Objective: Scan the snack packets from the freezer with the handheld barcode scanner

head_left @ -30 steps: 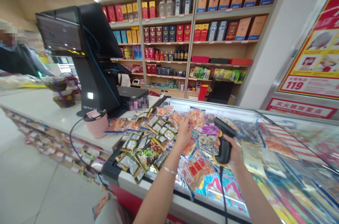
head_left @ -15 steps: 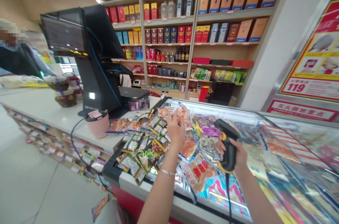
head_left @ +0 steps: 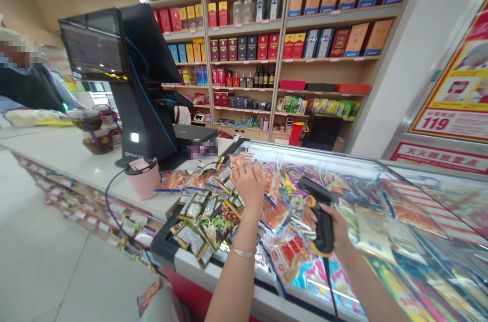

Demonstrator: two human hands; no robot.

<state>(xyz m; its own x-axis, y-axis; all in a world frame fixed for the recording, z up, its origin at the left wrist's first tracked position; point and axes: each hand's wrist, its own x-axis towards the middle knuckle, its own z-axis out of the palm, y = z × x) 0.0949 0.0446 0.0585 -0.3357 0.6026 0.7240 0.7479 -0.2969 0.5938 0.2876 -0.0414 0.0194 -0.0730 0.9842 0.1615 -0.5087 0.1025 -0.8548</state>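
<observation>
My right hand (head_left: 337, 228) is wrapped round the grip of a black and yellow handheld barcode scanner (head_left: 322, 228), its head pointing left over the snack packets. A cord hangs down from its handle. With fingers spread, my left hand (head_left: 247, 182) rests over clear packets of orange-brown snacks (head_left: 270, 177); the fingertips' contact with the packets is partly hidden. Left of that hand lie several green and gold snack bags (head_left: 219, 223). In front of the scanner, a clear packet with red lettering (head_left: 287, 251) lies on the glass-topped case.
A black checkout terminal (head_left: 143, 108) stands on the white counter (head_left: 110, 174) to the left, beside a pink cup-shaped container (head_left: 144, 180) and stacked jars (head_left: 97, 131). Another person (head_left: 34, 88) is at far left. Shelves of boxed bottles (head_left: 246, 50) line the back wall.
My left hand has shifted slightly left, and its fingers have come down flatter over the packets. My right hand has carried the scanner a little to the left.
</observation>
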